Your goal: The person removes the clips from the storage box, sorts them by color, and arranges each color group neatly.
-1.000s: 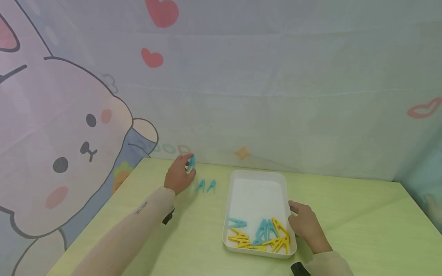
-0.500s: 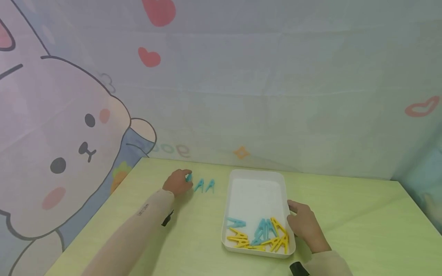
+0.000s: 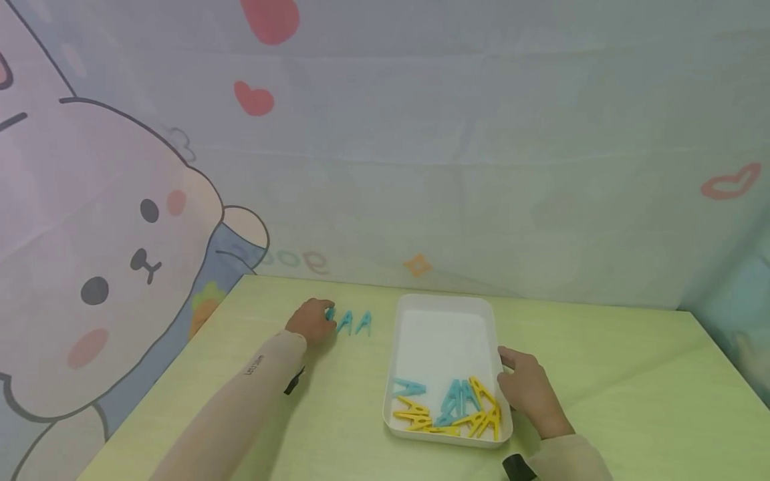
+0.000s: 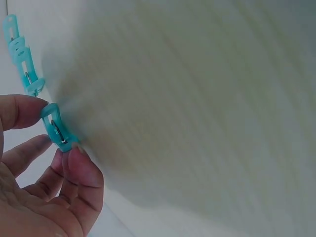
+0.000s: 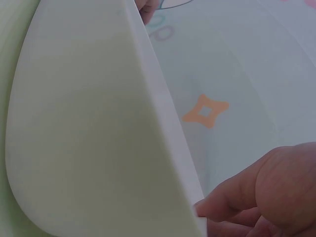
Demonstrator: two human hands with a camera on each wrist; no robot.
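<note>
My left hand (image 3: 311,321) pinches a light blue clothespin (image 4: 58,129) between thumb and fingers, at the table surface. Beside it two more blue clothespins, a nearer one (image 3: 345,323) and a farther one (image 3: 363,323), stand in a row. My right hand (image 3: 528,391) holds the right rim of a white tray (image 3: 445,334), though how far its fingers wrap the rim is partly hidden. Toward the tray's near end lie several blue clothespins (image 3: 410,387) and several yellow clothespins (image 3: 484,394).
The light green table (image 3: 613,374) extends to both sides of the tray. Behind it hangs a printed cloth (image 3: 481,167) with a bunny and hearts, close to the table's back edge.
My left hand has come down and nearer with its clothespin, from the back of the table to the left end of the row. The right hand stays at the tray.
</note>
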